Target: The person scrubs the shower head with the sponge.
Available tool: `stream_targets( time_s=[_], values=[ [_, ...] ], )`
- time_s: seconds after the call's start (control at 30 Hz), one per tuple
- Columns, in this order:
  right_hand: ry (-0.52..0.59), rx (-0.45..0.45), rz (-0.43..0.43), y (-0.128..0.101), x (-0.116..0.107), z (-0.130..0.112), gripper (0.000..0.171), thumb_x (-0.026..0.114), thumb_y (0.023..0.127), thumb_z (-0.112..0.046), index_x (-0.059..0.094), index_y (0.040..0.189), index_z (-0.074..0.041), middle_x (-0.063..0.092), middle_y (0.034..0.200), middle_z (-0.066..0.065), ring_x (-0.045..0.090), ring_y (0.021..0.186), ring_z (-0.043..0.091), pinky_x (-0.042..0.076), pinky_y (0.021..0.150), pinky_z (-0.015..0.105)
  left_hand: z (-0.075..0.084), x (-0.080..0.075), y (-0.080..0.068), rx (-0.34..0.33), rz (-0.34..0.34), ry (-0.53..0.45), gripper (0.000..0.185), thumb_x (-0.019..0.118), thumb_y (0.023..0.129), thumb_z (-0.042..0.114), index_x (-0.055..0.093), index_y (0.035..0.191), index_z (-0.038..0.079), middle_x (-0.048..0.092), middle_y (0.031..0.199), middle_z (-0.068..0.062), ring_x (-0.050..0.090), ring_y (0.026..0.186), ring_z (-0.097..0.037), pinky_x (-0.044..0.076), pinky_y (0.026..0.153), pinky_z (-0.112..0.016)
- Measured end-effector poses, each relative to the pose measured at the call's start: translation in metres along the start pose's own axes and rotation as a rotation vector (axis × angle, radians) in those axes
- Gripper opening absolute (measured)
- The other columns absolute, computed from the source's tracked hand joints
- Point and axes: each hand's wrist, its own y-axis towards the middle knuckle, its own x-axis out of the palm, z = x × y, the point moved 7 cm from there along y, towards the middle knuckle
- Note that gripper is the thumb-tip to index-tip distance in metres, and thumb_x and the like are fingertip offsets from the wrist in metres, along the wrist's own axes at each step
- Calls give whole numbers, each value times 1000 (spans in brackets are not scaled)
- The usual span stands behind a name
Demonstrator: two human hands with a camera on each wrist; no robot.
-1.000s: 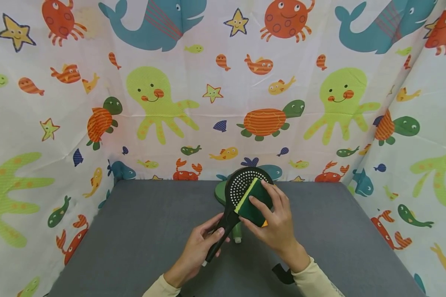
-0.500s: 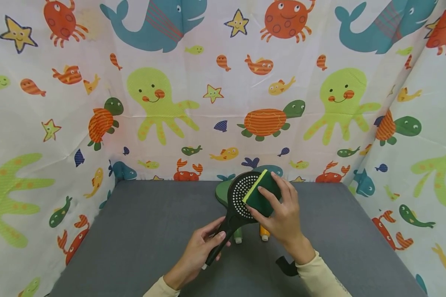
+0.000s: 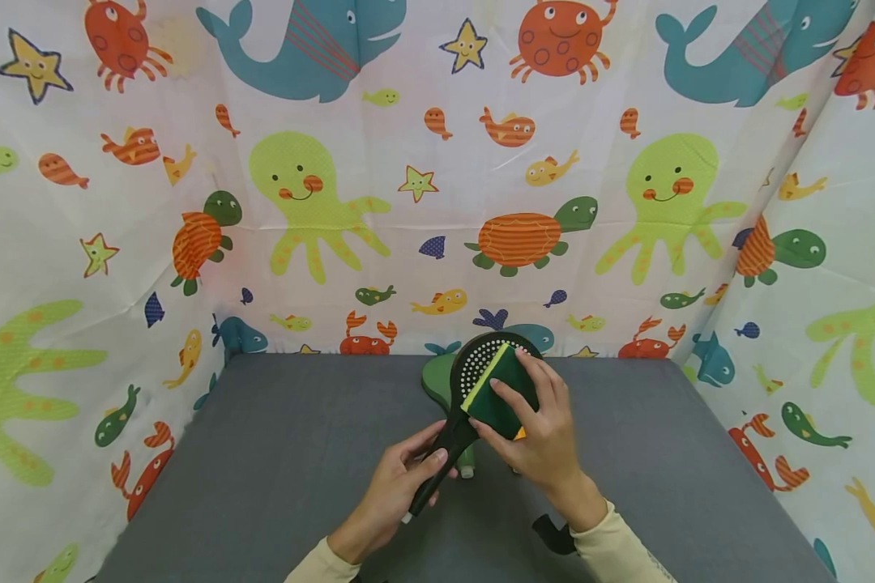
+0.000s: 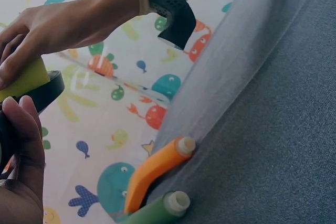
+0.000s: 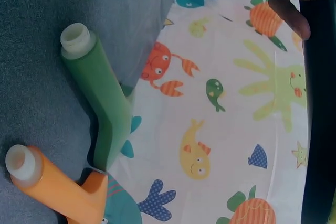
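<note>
Two hands are at work over the grey table [image 3: 262, 470], backed by a sea-animal printed curtain [image 3: 335, 202]. A black perforated skimmer [image 3: 481, 372] is held above the table's far middle, its handle gripped by the left hand [image 3: 397, 490] with fingers curled round it. A green-and-yellow sponge [image 3: 497, 390] is pressed onto the perforated bowl by the right hand [image 3: 547, 437], pinched between fingers on top and thumb at the side. Scrubbing is judged to be the step in hand; the handle is best kept steady and the sponge kept flat so the holes are covered evenly. Under the skimmer, a green-handled utensil [image 5: 102, 103] and an orange-handled utensil [image 5: 58, 190] are seen lying on the table, touching.
</note>
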Motion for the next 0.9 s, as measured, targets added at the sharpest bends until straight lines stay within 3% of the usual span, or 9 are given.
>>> stream_targets(
  time_s=[0.13,0.63,0.9],
  values=[
    [4,-15,-3,-1,2,0,54,64,87,-60,71,113,-13,54,138,25,49,122,42,39,104,49,0,1,1,2,-1,-3,60,62,97,37,42,150,19,69,106,-23,65,78,-13,52,57,-24],
    [-22,40,-3,3,-3,13,56,63,87,-61,71,112,-12,52,141,24,49,119,44,44,93,61,-8,-3,-8,-15,-17,19,56,62,97,33,44,148,17,72,98,-10,63,73,-12,52,56,-25],
    [-23,28,-8,2,-3,6,55,63,87,-60,71,113,-12,52,140,25,50,120,44,43,93,61,-8,-1,-9,-4,-23,16,56,61,97,33,45,148,17,70,102,-18,64,74,-12,52,56,-24]
  ],
)
